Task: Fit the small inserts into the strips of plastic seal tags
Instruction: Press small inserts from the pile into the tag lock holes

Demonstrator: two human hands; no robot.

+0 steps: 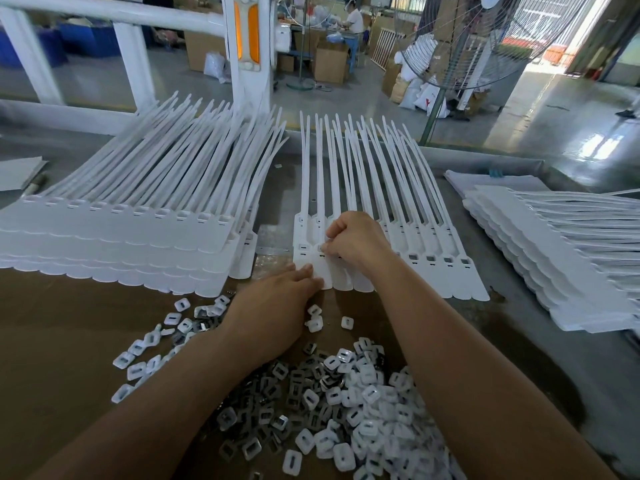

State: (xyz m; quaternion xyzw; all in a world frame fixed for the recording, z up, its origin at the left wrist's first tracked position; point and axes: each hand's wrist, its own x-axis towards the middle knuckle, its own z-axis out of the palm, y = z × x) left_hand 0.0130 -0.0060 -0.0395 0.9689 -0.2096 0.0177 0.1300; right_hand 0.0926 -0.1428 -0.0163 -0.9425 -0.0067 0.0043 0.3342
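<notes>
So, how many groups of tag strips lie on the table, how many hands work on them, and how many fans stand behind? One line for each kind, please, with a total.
Groups of tag strips: 3 (left stack, middle strips, right stack)
Hands: 2 (left hand, right hand pinching an insert)
Fans: 1
Total: 6

No readable text or numbers on the seal tag strips [433, 268] or inserts [367, 403]

One wide-angle view is taken from the person's head, aimed forward and down, close over the desk [62, 327], workshop floor [346, 98] beyond.
</notes>
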